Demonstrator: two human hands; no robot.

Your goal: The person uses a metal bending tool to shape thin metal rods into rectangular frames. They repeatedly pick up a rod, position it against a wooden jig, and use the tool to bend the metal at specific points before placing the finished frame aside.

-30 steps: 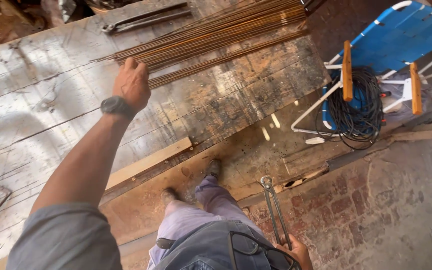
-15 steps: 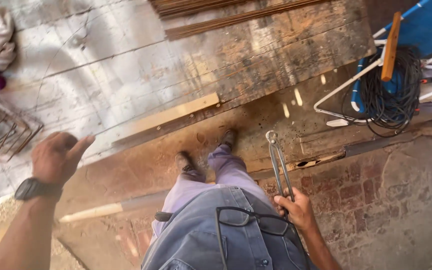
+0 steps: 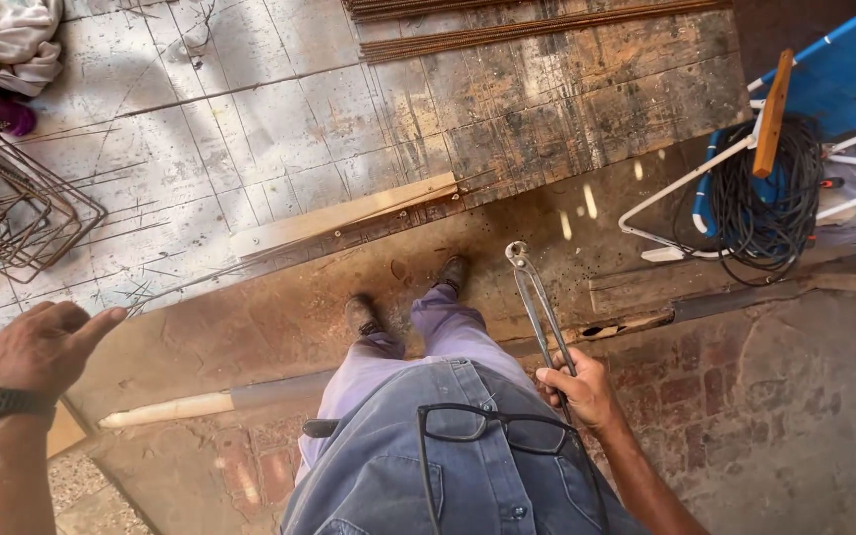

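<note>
My right hand (image 3: 579, 388) grips the handles of long metal pincers (image 3: 539, 297), whose jaws point away from me over the floor. My left hand (image 3: 44, 346), with a black watch on the wrist, hangs at the lower left with fingers curled and thumb out, holding nothing. It hovers beside the edge of the worn wooden platform (image 3: 279, 119). Bent rebar stirrups (image 3: 2, 223) lie on the platform just beyond my left hand. Straight rebar rods (image 3: 527, 28) lie along the platform's far edge. My two feet stand on the brown floor below me.
A light wooden plank (image 3: 344, 215) lies along the platform's near edge. A blue folding chair (image 3: 834, 89) with a coiled black cable (image 3: 760, 203) stands at the right. A crumpled cloth (image 3: 12, 40) lies at the top left. A wooden handle (image 3: 165, 408) lies on the floor.
My left hand left the rebar rods and swung back down to my left side. My view dropped toward my feet. The pincers stay in my right hand.
</note>
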